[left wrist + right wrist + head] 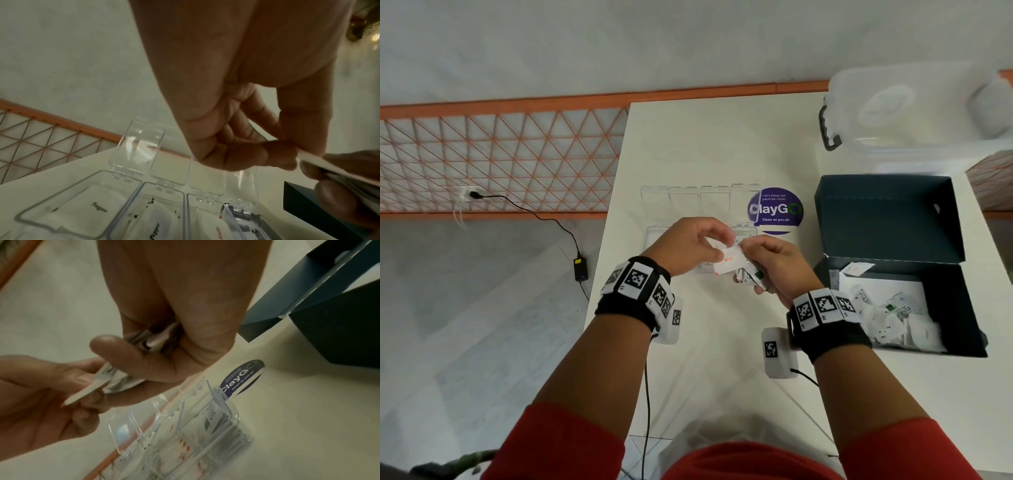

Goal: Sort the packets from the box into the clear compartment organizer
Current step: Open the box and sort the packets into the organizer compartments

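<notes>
1. Both of my hands meet just above the clear compartment organizer [685, 202], over the middle of the white table [705, 144].
2. My left hand [690, 245] has its fingers curled, thumb and fingertips pinching one end of a white packet with red print [729, 262]. From the left wrist view that packet shows edge-on as a thin pale strip [320, 162] running toward the other hand.
3. My right hand [779, 265] is closed around a small bundle of packets [751, 275]; its thumb [123, 352] presses across them, and folded packet edges show in the palm [152, 339]. It touches the far end of the red-print packet, though I cannot tell whether it grips that one or only meets it.
4. The organizer's four lids stand open toward the far side. Its compartments hold packets: one marked Sugar [98, 207] in the leftmost, one marked Pepper [156, 230] next to it, a red-print one in the third, and a darker printed one in the last.
5. The dark box [955, 308] sits to the right of my hands, lid raised, with more white packets [900, 318] loose inside, some marked Stevia.
6. A purple ClayGo sticker [775, 209] lies between organizer and box; a clear lidded tub [914, 113] stands at the far right corner.
</notes>
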`<state>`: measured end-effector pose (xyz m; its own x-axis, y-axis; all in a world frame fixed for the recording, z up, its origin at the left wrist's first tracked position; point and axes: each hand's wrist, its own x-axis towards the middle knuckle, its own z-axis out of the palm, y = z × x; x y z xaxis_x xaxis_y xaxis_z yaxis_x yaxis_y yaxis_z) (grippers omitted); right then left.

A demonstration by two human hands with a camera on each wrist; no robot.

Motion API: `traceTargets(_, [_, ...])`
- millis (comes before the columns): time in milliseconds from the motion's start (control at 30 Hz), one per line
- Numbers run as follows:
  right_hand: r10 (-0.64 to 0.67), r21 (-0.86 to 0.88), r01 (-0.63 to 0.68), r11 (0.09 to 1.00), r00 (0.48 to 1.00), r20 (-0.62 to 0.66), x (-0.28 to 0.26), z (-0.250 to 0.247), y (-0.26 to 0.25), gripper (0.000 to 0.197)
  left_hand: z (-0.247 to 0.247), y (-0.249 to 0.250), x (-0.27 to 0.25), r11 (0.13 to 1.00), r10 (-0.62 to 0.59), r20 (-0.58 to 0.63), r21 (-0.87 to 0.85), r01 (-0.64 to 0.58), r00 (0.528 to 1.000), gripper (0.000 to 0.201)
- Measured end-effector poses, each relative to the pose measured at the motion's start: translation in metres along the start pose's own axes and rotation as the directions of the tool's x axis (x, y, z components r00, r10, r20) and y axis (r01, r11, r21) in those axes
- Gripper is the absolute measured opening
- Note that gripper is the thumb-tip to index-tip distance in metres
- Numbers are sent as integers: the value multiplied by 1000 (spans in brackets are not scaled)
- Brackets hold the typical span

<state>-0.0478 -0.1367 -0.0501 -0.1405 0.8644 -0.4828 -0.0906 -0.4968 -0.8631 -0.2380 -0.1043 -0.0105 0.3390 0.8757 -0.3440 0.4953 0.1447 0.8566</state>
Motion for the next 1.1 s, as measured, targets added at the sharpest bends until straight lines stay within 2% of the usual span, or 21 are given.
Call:
traceTargets(100, [3, 80, -2, 997, 1000, -7, 1, 1, -2, 17, 0, -2, -1, 999, -29, -17, -13, 29, 999, 34])
traceTargets(200, [37, 269, -28, 963, 999, -28, 3, -3, -3, 20, -5, -3, -2, 999, -38, -77, 19, 40, 996, 35])
traceTargets(333, [82, 540, -70, 839, 997, 2, 4, -9, 0, 28, -10, -6, -1, 999, -39, -128, 0, 40, 991, 46])
traceTargets(400, [89, 603, -86, 793, 996, 25, 3, -9, 2, 27, -10, -10, -1, 999, -34, -128, 16, 36, 991, 53])
traceTargets(533, [106, 611, -99, 785, 994, 24, 4, -9, 6, 25, -4, -20, 3, 998, -50, -140, 27, 54, 989, 49])
traceTargets(700, [126, 586, -133, 799, 991, 53, 6, -11, 7, 26, 13, -36, 17, 983, -59, -315, 148, 111, 947, 31])
traceTargets(767, [130, 594, -133, 794, 990, 47, 8, -12, 9, 28, 22, -41, 21, 971, -62, -314, 199, 130, 947, 30])
traceTargets(867, [138, 621, -135, 772, 989, 44, 9, -16, 13, 35, 33, -49, 27, 894, -37, -256, 424, 146, 966, 30])
traceTargets(933, [140, 618, -132, 775, 989, 36, 11, -19, 14, 36, 38, -55, 29, 806, 3, -286, 568, 167, 958, 28])
traceTargets(1000, [142, 623, -126, 772, 990, 24, 12, -21, 15, 36, 38, -56, 29, 776, 26, -326, 603, 187, 945, 26])
traceTargets(1100, [156, 646, -135, 752, 987, 24, 13, -21, 17, 40, 36, -53, 32, 764, 4, -282, 620, 179, 959, 26])
